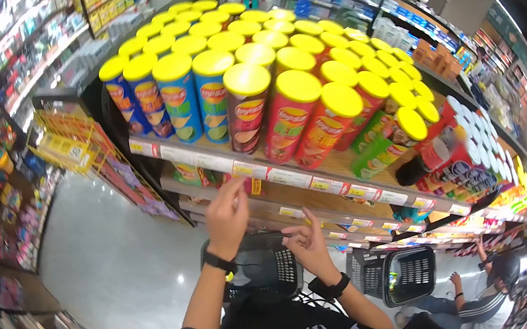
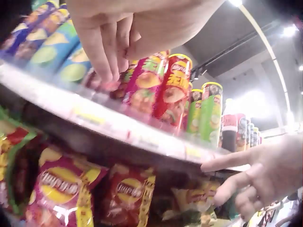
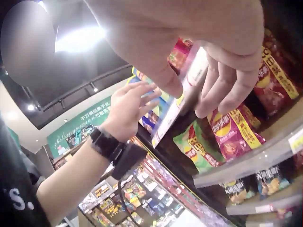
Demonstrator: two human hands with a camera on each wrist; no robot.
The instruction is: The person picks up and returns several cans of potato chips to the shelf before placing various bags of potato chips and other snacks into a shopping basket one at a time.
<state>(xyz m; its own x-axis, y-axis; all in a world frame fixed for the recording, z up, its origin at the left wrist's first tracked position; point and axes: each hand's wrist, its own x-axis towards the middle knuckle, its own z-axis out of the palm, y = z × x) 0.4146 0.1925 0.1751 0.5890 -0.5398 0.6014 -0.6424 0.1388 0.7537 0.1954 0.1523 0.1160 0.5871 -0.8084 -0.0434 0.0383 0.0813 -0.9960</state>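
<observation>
head view: my left hand [image 1: 227, 216], fingers loosely bent and empty, is nearer the dark red can [image 1: 248, 115], upright on the far side of the price rail [image 1: 196, 157], slightly right; my right hand [image 1: 310, 248], loose and empty, is farther right.

Bright overhead glare, fisheye edges (black corners), slight blur on hands [image 1: 228, 218].

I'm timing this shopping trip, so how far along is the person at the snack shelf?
Likely early. Done: they've reached the snack shelf. In hand: nothing; the left hand and right hand hover empty by its edge. Probably left: choosing among the canisters and bags, then using the basket, whose contents I can't make out.
</observation>
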